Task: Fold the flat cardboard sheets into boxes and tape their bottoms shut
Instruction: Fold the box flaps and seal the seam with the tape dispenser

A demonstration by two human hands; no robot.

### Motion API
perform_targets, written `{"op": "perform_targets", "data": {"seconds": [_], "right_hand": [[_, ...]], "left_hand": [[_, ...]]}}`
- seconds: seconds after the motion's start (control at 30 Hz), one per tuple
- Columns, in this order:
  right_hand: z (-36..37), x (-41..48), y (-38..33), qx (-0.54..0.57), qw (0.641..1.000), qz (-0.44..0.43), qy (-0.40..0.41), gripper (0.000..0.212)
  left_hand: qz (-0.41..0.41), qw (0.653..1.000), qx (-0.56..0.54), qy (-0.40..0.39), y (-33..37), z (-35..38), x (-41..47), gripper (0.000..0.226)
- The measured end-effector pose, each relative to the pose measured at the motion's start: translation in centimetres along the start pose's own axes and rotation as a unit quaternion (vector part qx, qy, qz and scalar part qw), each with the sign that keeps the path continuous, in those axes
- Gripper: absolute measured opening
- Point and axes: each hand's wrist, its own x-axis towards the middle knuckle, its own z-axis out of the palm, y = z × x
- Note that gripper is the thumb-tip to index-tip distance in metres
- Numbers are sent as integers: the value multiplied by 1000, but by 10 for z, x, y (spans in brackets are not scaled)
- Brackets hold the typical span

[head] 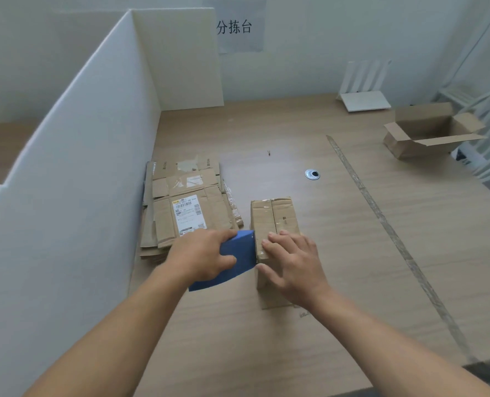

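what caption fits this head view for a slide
Left hand holds a blue tape dispenser against a cardboard box the right hand steadies.

tape dispenser (235,259): solid blue
folded box (276,216): brown cardboard, glossy clear tape strips
flat sheets (163,224): brown; white label (187,214) with black barcodes and a yellow patch
table (352,282): pale wood grain, greyish tape stripe (377,212)
open box (410,149), at 2 o'clock: brown
partition (66,196): white
sign (233,27), at 12 o'clock: grey, black characters

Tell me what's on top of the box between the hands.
The right hand lies flat on top of the box, where clear tape shows on the flaps. The blue tape dispenser, gripped by the left hand, meets its left edge. The seam under the hand is hidden.
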Motion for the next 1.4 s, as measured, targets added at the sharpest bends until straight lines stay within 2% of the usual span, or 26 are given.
{"op": "perform_targets", "data": {"seconds": [0.07, 0.2, 0.27, 0.37, 0.47, 0.63, 0.8, 1.0, 1.17, 1.33, 1.4], "right_hand": [[-4, 5, -13, -35, 999, 32, -5, 40], [-3, 11, -30, -36, 993, 108, -5, 24], [-3, 14, -33, -51, 992, 110, -16, 20], [-9, 19, -34, -77, 990, 85, -88, 40], [-17, 20, -32, -77, 982, 105, -134, 60], [-30, 21, -32, -78, 958, 124, -246, 64], [-27, 23, -33, -101, 964, 111, -221, 56], [-17, 20, -12, -126, 973, 67, -182, 62], [-28, 29, 27, -50, 971, -17, -233, 51], [-43, 39, 82, -2, 950, -141, -278, 68], [-44, 43, 98, -5, 941, -159, -300, 70]], "left_hand": [[-3, 999, -15, 33, 2, 12, -7, 61], [-66, 994, -84, 35, -10, 31, -20, 63], [-95, 984, -140, 48, -14, 39, -29, 62], [-122, 969, -208, 60, -19, 48, -35, 61], [-141, 959, -236, 72, -22, 52, -37, 61], [-141, 950, -257, 107, -19, 47, -32, 59], [-162, 944, -253, 137, -16, 40, -21, 61], [-188, 931, -266, 164, -4, 32, -18, 61], [-204, 930, -248, 177, 1, 32, -19, 62], [-240, 912, -270, 196, 4, 34, -25, 63], [-255, 902, -279, 210, 7, 33, -28, 65]]}}
